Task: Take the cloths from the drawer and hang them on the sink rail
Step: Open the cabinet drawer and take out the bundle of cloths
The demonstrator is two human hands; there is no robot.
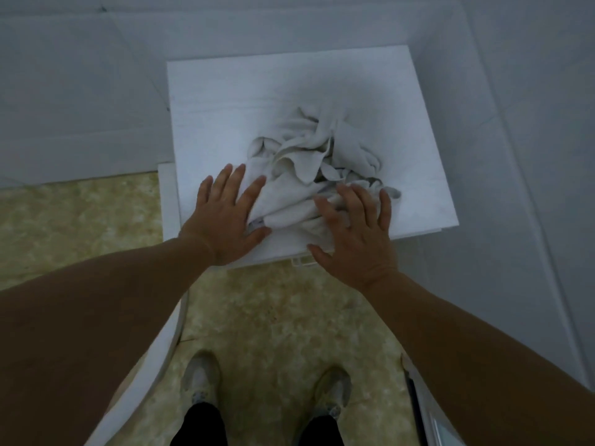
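A crumpled heap of pale grey-white cloths (pixel 309 159) lies on top of a white cabinet (pixel 225 101), toward its front right. My left hand (pixel 225 217) lies flat with straight fingers on the heap's near left edge. My right hand (pixel 357 230) rests spread on the near right part of the heap, fingers slightly bent over the fabric. Neither hand visibly grips the cloth. No drawer opening or sink rail shows.
White walls stand behind and to the right of the cabinet. Beige mottled floor (pixel 273 323) lies below, with my two shoes (pixel 203 378) on it. A white curved rim (pixel 154 358) runs under my left arm. A white-framed object (pixel 431 410) sits at the lower right.
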